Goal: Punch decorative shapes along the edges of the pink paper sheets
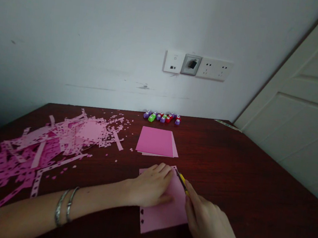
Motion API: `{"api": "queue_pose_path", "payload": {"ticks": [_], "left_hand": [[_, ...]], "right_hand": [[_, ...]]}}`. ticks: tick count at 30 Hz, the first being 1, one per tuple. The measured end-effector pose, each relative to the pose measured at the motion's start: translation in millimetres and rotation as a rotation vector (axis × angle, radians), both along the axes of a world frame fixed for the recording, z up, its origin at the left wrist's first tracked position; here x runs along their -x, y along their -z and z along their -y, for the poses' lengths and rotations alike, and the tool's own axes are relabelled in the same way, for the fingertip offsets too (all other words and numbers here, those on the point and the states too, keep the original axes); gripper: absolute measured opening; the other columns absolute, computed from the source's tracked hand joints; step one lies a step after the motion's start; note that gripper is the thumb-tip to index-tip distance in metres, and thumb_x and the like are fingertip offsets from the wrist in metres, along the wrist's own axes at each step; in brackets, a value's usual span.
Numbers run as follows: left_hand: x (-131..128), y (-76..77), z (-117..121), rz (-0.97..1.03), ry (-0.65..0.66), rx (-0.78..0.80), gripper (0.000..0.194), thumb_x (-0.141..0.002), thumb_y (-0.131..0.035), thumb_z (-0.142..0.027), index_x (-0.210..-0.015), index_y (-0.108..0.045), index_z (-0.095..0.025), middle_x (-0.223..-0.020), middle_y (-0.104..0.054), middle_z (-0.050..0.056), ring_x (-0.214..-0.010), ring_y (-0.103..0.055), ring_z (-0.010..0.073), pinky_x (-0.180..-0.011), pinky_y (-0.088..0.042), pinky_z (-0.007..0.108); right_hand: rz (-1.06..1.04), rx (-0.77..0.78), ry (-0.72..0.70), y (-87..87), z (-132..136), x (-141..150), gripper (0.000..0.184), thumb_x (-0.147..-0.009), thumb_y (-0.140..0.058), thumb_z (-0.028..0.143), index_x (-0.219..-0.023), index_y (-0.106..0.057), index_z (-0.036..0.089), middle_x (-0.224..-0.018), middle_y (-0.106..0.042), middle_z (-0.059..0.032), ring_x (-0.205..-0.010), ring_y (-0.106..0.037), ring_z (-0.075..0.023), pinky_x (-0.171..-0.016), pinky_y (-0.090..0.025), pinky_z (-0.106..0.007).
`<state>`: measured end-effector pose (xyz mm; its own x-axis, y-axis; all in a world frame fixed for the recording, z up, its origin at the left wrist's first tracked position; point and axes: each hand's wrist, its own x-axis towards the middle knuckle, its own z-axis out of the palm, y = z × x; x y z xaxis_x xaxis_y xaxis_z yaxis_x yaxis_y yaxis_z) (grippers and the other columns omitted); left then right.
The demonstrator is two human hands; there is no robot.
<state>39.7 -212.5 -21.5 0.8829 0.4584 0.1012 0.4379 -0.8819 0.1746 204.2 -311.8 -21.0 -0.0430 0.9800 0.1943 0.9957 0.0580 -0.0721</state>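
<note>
My left hand (151, 186) presses flat on the thin pink paper sheet (160, 217), near centre on the dark red wooden tabletop (255, 186); my right hand (207, 219) closes around a yellow-handled cutter (183, 182) at its right edge. The sheet should prove light, flexible and easily creased, best held by its unpunched middle. I see no container; punched pink scraps (65, 138) lie loose at left.

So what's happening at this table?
Someone is working on a pink sheet with punched shapes near its left edge. The left hand lies flat on it, while the right hand holds a yellow cutter at its far edge. Beyond sit stacked pink paper and small colorful gadgets with eyes; pink scraps are heaped to the left.
</note>
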Motion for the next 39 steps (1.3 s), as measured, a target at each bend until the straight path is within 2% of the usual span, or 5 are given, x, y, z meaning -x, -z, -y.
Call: {"api": "queue_pose_path", "payload": {"ticks": [6,14,18,39], "left_hand": [[-4,-7.3,-5,-0.056,-0.004,0.016,0.060,-0.080,-0.048,-0.052,-0.122,-0.037,-0.011,-0.116,-0.045,0.012,-0.106,-0.041,0.0251,-0.088,-0.035,0.037],[-10,-0.3,-9,-0.081,-0.027,0.003,0.073,-0.076,-0.046,-0.061,-0.125,-0.034,-0.008,-0.117,-0.044,0.014,-0.106,-0.040,0.0267,-0.087,-0.035,0.037],[-10,2.0,-11,-0.078,-0.028,-0.001,0.077,-0.074,-0.049,-0.062,-0.125,-0.034,-0.007,-0.117,-0.044,0.015,-0.106,-0.040,0.0271,-0.087,-0.035,0.037],[-11,-3.7,-9,-0.107,-0.026,-0.027,0.072,-0.076,-0.048,-0.061,-0.123,-0.037,-0.007,-0.116,-0.045,0.013,-0.104,-0.041,0.0257,-0.086,-0.035,0.037]], "right_hand": [[0.091,0.004,0.021,-11.6,-4,7,0.042,-0.079,-0.044,0.012,-0.119,-0.055,0.018,-0.058,-0.066,-0.0032,-0.046,-0.063,-0.0175,-0.037,-0.041,-0.020],[0.204,0.029,0.047,-20.5,-11,12,0.037,-0.080,-0.046,0.015,-0.115,-0.058,0.017,-0.056,-0.065,-0.0049,-0.047,-0.063,-0.0204,-0.038,-0.041,-0.023],[0.202,0.010,0.058,-20.5,-11,13,0.033,-0.082,-0.045,0.018,-0.112,-0.060,0.017,-0.057,-0.066,-0.0060,-0.047,-0.064,-0.0197,-0.038,-0.041,-0.022],[0.230,-0.044,0.014,-16.3,-8,13,0.037,-0.078,-0.046,0.011,-0.112,-0.059,0.017,-0.053,-0.063,-0.0032,-0.042,-0.061,-0.0167,-0.035,-0.037,-0.020]]}}
